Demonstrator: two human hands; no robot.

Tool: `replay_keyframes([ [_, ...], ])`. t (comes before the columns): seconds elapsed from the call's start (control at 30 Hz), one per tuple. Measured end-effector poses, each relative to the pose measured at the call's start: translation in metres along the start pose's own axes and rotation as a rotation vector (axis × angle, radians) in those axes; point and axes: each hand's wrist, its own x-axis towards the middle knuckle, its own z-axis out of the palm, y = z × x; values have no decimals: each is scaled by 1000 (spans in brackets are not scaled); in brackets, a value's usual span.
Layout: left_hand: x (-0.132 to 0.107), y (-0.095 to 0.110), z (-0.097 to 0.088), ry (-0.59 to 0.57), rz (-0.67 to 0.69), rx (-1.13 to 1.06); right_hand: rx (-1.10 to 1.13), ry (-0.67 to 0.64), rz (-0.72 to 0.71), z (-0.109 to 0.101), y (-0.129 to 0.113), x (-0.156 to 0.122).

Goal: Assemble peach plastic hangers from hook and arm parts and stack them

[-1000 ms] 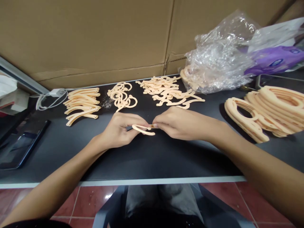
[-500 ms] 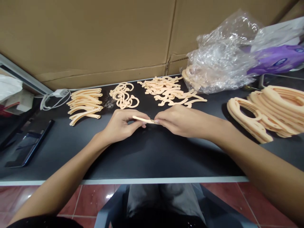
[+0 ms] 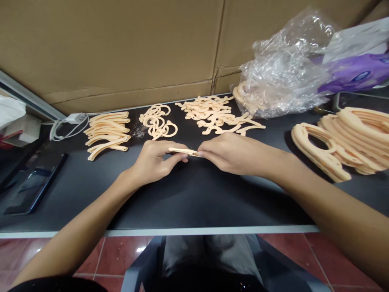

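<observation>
Over the middle of the desk, my left hand (image 3: 156, 161) is closed around a thin beige plastic strip (image 3: 179, 150), seen edge-on between thumb and fingers. The thumb and fingertips of my right hand (image 3: 231, 153) pinch the strip's right end, where a thin gap shows. Whether this is one piece or two joined ones I cannot tell, as the fingers cover part of it. Beyond my hands lie beige curved arms (image 3: 107, 132) in a stack, a pile of beige hook-shaped pieces (image 3: 159, 123) and a heap of wavy beige pieces (image 3: 212, 113).
Large beige looped pieces (image 3: 361, 142) are stacked at the right. Behind them sit a clear plastic bag (image 3: 282, 77) with beige parts inside and a purple pack (image 3: 355, 75). A phone (image 3: 38, 184) and white cable (image 3: 69, 126) lie left. Cardboard (image 3: 136, 44) stands along the back.
Both hands stay almost in place on the strip. The strip has tilted slightly flatter, and the gap near its right end shows more. The view has shifted a little.
</observation>
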Motion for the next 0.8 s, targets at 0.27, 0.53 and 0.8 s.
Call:
replay_keyframes([
  [0.27,1,0,-1,-83,82,1,8,-11,-13,-2,-3,-3],
  [0.53,-1,12,-2,-145,88,-55,50,-34,-45,-1,2,-3],
  [0.8,-3,16,-1,-102,120,15,32,66,-39,-2,15,0],
])
